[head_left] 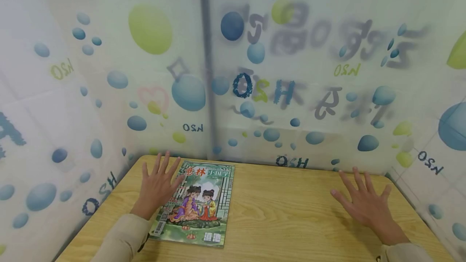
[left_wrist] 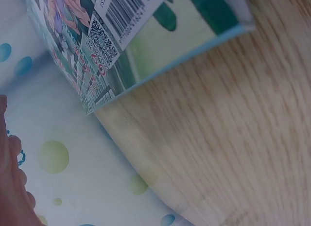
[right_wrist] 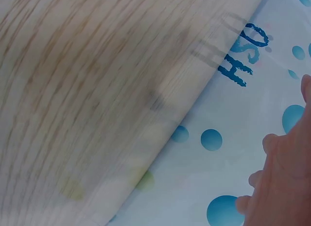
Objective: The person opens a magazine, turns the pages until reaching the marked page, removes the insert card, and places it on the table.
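A magazine (head_left: 200, 205) with a green illustrated cover of two children lies on the wooden table (head_left: 280, 209), left of the middle. Its barcode corner (left_wrist: 129, 12) fills the top of the left wrist view. My left hand (head_left: 158, 187), fingers spread and straight, is over the magazine's left edge and overlaps it in the head view; it holds nothing. At the table's right side my right hand (head_left: 367, 203) is spread the same way, with nothing in it. In the right wrist view the right hand's fingers (right_wrist: 282, 172) show at the right edge, beside the bare table top.
A pale curtain (head_left: 309, 104) printed with blue and green drops and "H2O" stands right behind the table's far edge. More of it hangs along the left (head_left: 65, 132) and right sides. A dark vertical line (head_left: 208, 72) runs down behind the fabric.
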The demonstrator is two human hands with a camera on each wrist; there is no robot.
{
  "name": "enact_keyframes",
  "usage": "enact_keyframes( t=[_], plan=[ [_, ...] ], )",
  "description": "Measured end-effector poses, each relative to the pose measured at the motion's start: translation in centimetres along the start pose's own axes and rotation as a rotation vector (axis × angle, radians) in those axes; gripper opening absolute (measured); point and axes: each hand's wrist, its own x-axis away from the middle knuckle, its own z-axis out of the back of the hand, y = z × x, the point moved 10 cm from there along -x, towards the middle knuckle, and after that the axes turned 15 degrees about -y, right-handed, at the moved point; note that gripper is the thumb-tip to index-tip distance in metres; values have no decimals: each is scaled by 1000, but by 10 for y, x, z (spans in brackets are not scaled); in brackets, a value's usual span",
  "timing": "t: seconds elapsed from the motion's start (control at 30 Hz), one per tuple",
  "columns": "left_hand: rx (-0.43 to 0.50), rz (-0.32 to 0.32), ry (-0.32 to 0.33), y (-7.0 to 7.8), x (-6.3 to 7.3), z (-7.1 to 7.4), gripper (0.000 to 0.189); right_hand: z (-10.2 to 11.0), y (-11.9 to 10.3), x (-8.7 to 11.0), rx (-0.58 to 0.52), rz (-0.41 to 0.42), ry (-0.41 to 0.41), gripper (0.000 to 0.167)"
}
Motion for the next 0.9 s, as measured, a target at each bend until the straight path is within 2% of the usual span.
enact_keyframes(
  t=[0.43, 0.9],
  plan=[
    [19, -16, 19, 1, 3, 2, 61, 0, -2, 3, -9, 7, 12, 80],
    [30, -10, -95, 3, 3, -10, 63, -1, -17, 0, -8, 33, 33, 79]
  ],
)
